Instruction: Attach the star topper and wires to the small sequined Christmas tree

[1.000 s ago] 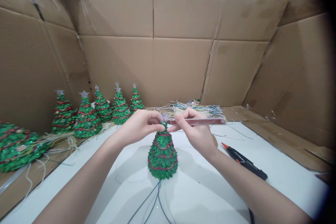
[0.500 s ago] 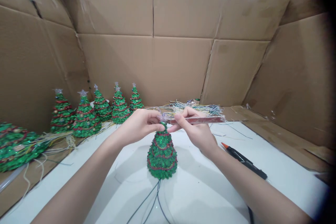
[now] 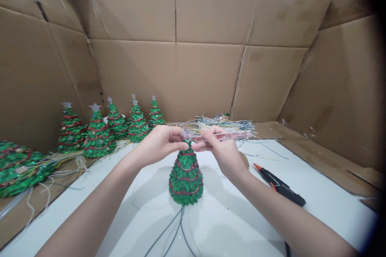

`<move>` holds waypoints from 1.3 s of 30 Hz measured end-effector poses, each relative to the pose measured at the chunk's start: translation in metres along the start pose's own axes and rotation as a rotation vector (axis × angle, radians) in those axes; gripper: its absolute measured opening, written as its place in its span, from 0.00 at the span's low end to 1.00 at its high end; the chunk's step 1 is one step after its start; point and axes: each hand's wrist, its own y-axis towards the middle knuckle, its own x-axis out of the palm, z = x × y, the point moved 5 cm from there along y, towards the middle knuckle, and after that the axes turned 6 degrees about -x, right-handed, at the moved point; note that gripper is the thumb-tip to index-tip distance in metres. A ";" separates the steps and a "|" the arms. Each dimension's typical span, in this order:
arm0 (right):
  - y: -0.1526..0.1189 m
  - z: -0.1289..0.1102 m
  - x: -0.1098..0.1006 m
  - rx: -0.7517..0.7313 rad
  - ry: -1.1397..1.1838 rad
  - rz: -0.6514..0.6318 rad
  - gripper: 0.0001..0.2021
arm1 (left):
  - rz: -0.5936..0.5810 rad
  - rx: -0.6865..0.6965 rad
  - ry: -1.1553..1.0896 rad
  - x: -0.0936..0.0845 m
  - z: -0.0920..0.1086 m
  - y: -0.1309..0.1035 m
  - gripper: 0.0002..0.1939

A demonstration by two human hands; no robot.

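A small green Christmas tree (image 3: pixel 186 180) with red garlands stands upright on the white table, dark wires running from its base toward me. At its tip is a clear star (image 3: pixel 187 134). The fingers of my left hand (image 3: pixel 163 144) are pinched at the treetop, beside the star. My right hand (image 3: pixel 221 148) holds a slim reddish stick in clear wrap (image 3: pixel 232 135), its near end close to the star and treetop. The exact contact at the tip is too small to tell.
Several finished-looking trees (image 3: pixel 98 138) with stars stand at the left, one lying larger at the edge (image 3: pixel 21 168). Behind my hands lies a bundle of wires (image 3: pixel 238 124). A black tool with an orange tip (image 3: pixel 279 184) rests at right. Cardboard walls (image 3: pixel 208 76) surround the table.
My right hand has turned slightly, and the far end of the wrapped stick has shifted left and up a little. My left hand and the tree stay nearly in place.
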 end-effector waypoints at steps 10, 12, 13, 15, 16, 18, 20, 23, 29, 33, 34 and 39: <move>-0.023 -0.032 0.009 -0.829 -0.753 -0.121 0.07 | 0.016 0.004 -0.045 0.001 0.000 0.000 0.06; -0.028 -0.029 0.013 -0.974 -0.823 -0.154 0.06 | 0.026 0.008 -0.024 0.000 -0.001 0.000 0.06; -0.029 -0.029 0.014 -0.987 -0.820 -0.155 0.07 | 0.029 0.010 -0.018 0.000 -0.001 0.000 0.06; -0.026 -0.029 0.012 -0.872 -0.747 -0.131 0.07 | 0.031 0.012 -0.009 0.000 -0.001 0.000 0.05; -0.023 -0.029 0.010 -0.765 -0.688 -0.112 0.06 | 0.030 0.012 -0.007 0.000 0.000 -0.001 0.05; -0.016 -0.028 0.006 -0.531 -0.548 -0.071 0.08 | 0.021 0.010 -0.002 0.001 0.000 -0.001 0.06; -0.011 -0.024 0.003 -0.344 -0.411 -0.032 0.11 | 0.020 0.007 0.017 0.001 0.001 -0.002 0.07; -0.005 -0.016 0.000 -0.192 -0.221 0.000 0.15 | 0.030 0.007 0.050 0.000 0.001 -0.002 0.07; 0.001 0.005 0.002 -0.046 0.059 0.018 0.16 | 0.017 -0.007 0.022 0.001 0.001 -0.002 0.06; 0.002 0.010 0.007 0.000 0.130 -0.006 0.16 | 0.030 0.000 0.031 0.000 0.003 -0.003 0.07; 0.002 0.008 0.007 -0.001 0.121 -0.011 0.16 | 0.028 0.002 0.030 0.000 0.004 -0.003 0.07; -0.004 -0.019 0.001 -0.193 -0.172 0.036 0.15 | 0.015 -0.010 0.035 0.000 0.003 -0.002 0.07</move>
